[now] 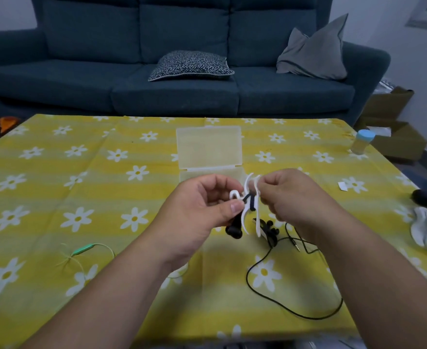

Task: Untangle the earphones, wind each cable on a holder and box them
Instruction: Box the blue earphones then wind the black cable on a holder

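Cable (295,315): black, in a slack loop on the cloth (131,285), nearest the person and right of centre. It runs up toward the hands. Cannot tell whether it feeds the turns now in hand.
Green earphones (86,248): on the cloth to the left, well apart from the black set, not yet wound.
Plug (297,246): lies on the cloth just under the right wrist, among the black strands.
Winding (judged step): black cable is going onto the holder. Keep light, even tension. Lay the turns side by side on the waist between the prongs. Let the slack lift off the cloth freely and watch that the plug does not snag. Do not pull against the buds. Leave a short tail to tuck in.
Left hand (202,210): fingers curled; thumb and forefinger pinch the holder at its wound middle.
Buds (232,231): black, hanging just below the left hand, off the cloth.
Holder (257,217): white, pronged, held roughly upright above the cloth between both hands, with a few black turns around its middle.
Right hand (290,197): fingers curled in tight, pinching the top of the holder. Cannot tell whether cable is also pinched.
Second buds (270,229): black, on the cloth just behind the holder.
Box (208,149): clear, lid open, on the cloth just beyond the hands, with its base partly hidden by them.
Sofa (182,91): blue, beyond the table.
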{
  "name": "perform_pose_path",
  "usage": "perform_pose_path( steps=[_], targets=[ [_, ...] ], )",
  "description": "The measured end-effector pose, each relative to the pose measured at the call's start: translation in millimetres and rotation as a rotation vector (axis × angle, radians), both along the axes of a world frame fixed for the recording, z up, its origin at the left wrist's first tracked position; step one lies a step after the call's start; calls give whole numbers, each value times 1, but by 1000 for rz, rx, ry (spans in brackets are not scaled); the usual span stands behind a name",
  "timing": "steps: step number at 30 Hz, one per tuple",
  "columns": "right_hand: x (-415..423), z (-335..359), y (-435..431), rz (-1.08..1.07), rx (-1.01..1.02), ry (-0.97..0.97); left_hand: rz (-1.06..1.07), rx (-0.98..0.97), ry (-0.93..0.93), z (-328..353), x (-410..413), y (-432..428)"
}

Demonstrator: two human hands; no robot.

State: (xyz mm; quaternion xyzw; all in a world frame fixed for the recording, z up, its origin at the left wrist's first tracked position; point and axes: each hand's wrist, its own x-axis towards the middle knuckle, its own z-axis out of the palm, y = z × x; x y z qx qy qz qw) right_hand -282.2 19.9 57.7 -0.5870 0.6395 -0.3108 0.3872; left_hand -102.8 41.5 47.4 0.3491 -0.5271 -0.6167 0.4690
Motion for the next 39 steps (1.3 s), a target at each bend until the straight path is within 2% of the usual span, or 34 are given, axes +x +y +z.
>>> perform_pose_path(
  steps=[3, 6, 10, 17, 23, 26, 31, 36, 39],
  targets=[
    [10, -7, 3, 151, 98, 1, 176, 63, 104, 4, 0, -2],
    [22, -11, 7, 216, 111, -75, 371, 123, 126, 2, 7, -11],
    [35, -11, 15, 273, 111, -215, 521, 138, 99, -2, 14, -16],
    [35, -1, 21, 458, 146, -238, 656, 10, -47, -8, 19, -22],
    [28, 7, 20, 363, 190, -358, 672, -163, -226, -8, 20, -22],
    [25, 6, 18, 254, 220, -341, 714, -227, -301, -7, 22, -22],
    [27, 7, 20, 269, 307, -291, 777, -281, -389, -9, 20, -20],
    [27, 4, 19, 135, 94, -74, 804, -322, -534, -12, 19, -20],
    [27, 14, 22, 178, 23, -29, 779, -328, -606, -11, 18, -19]
  ],
)
